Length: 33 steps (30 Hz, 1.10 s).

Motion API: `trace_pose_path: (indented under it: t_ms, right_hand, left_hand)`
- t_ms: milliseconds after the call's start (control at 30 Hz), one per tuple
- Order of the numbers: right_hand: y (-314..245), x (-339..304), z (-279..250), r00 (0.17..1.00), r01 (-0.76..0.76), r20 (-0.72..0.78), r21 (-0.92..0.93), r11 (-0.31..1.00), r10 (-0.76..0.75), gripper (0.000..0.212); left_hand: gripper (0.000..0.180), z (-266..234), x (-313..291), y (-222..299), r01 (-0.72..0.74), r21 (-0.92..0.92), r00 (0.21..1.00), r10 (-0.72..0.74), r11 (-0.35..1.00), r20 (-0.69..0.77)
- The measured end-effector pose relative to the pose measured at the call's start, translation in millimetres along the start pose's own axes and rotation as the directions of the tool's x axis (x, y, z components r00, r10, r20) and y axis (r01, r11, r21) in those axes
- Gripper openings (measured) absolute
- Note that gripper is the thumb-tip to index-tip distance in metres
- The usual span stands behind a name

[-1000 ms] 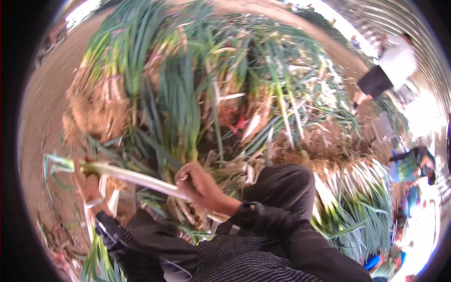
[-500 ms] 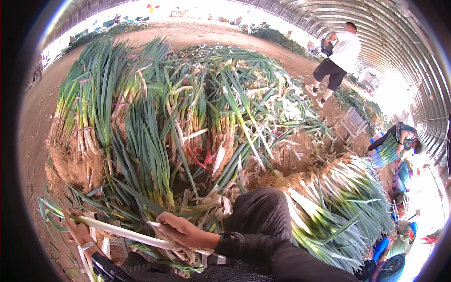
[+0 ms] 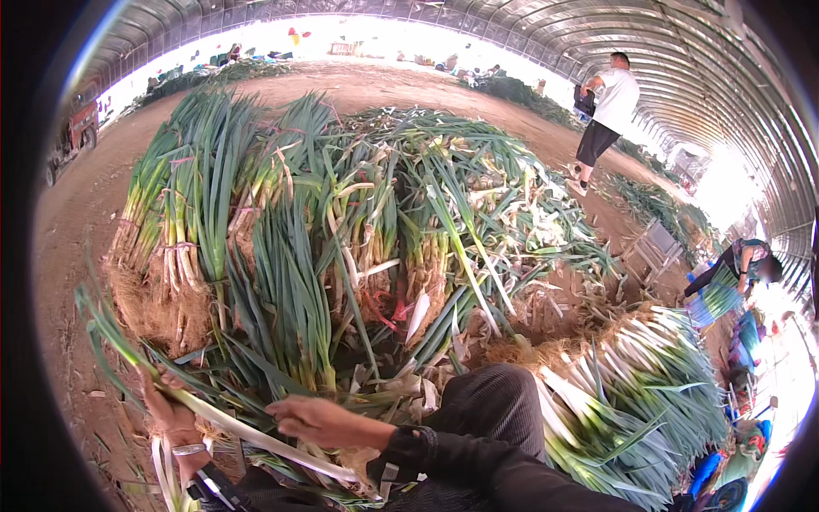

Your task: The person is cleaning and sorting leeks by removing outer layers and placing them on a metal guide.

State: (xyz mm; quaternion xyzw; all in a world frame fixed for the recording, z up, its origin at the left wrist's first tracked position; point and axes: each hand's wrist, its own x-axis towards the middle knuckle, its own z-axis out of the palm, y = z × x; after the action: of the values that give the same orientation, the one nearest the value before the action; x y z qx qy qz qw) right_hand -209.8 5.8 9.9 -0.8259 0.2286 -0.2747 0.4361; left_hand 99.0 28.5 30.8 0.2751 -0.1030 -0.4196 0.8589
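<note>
I saw the left hand [image 3: 171,411] grasping a leek [image 3: 247,433] near its green end. The right hand [image 3: 322,422] was curled just beside it; whether it pinched anything, I couldn't tell.

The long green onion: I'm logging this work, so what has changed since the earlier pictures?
The long green onion now slopes more steeply, its white end lower. The right hand, earlier over the white part, sits just above it; contact is unclear. The person in a white shirt is farther off. The left hand still grips nearer the leaves; the tied bundles and onion row at right stay put.
</note>
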Motion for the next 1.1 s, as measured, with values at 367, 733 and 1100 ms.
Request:
trace_pose_path:
  t_ms: [367, 733, 1100]
  right_hand:
    - [-24, 30, 38, 0.998, -0.064, 0.029, 0.457, 0.887, 0.057, 0.026]
    - [-17, 32, 53, 0.987, -0.157, 0.095, 0.372, 0.915, 0.130, 0.021]
    - [-19, 41, 66, 0.988, 0.016, -0.151, 0.257, 0.966, 0.024, 0.038]
  left_hand:
    - [0.030, 20, -7, -15, 0.140, -0.061, 0.989, -0.136, 0.988, 0.061]
    - [0.031, 34, -20, -13, 0.170, 0.039, 0.977, -0.174, 0.985, 0.125]
    - [0.028, 42, -24, -20, 0.147, 0.058, 0.986, -0.151, 0.988, 0.076]
